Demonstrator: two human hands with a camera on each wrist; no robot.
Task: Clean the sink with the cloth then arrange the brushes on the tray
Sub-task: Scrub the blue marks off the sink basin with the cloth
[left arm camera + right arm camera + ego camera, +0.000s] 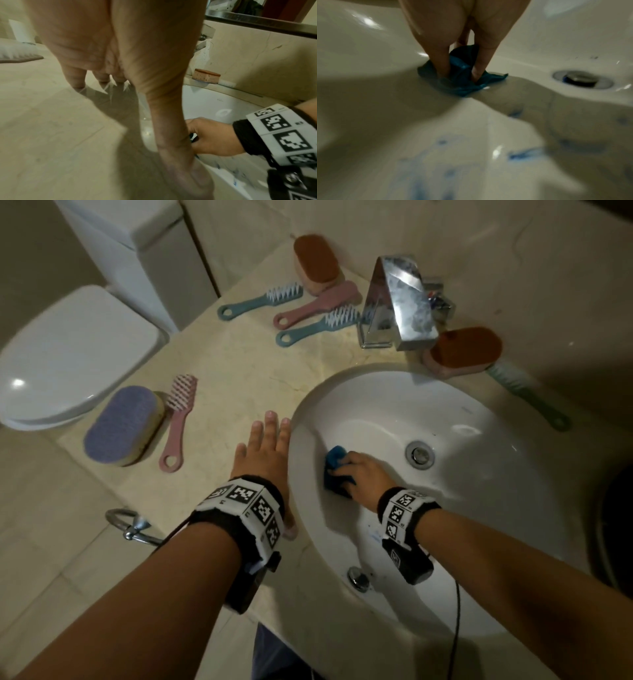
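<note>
Step in hand: The person is wiping the white sink [479,419] with a bunched blue cloth [337,470]; the brush step looks not yet begun.
Right hand: The right hand [364,474] is gripping the cloth and pressing it against the left inner wall of the basin, left of the drain [419,454].
Left hand: The left hand [265,453] is lying flat with straight fingers on the counter [246,378], holding nothing, just beside the sink's left rim.
What remains: Blue smears [522,154] are showing on the near wall of the basin, so the wiping is probably needing to carry on toward them.
Next move: Likely a firm sweep down and toward the body across those marks, keeping the cloth bunched under the fingers.
Brushes: Several handled brushes [260,301] and oval scrubbing blocks [125,426] are lying scattered on the counter around the chrome tap [399,302].
Tray: No tray is showing in any view.
Surface: The counter is pale, marbled stone.
Room: A dim bathroom, with a white toilet [68,357] sitting left of the counter.
</note>
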